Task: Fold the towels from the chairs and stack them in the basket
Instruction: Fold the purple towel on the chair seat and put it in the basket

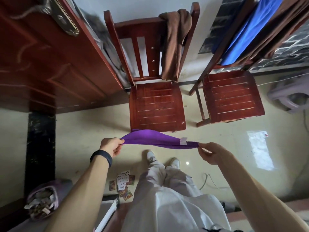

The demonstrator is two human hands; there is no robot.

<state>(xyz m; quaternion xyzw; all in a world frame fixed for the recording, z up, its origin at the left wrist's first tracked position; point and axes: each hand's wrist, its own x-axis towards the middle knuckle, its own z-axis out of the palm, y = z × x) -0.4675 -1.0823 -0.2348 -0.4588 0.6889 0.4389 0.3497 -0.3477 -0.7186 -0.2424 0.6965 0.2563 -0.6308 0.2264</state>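
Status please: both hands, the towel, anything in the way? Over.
Left hand and right hand each pinch one end of the purple towel, stretched between them. Brown towel hangs on the back of the chair. Nothing blocks the hands.

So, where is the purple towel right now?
Head view, centre: the purple towel is stretched between the left hand and right hand, just in front of the left chair.

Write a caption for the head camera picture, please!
Left hand and right hand pinch a purple towel; brown towel hangs on one chair, blue towel on a second chair.
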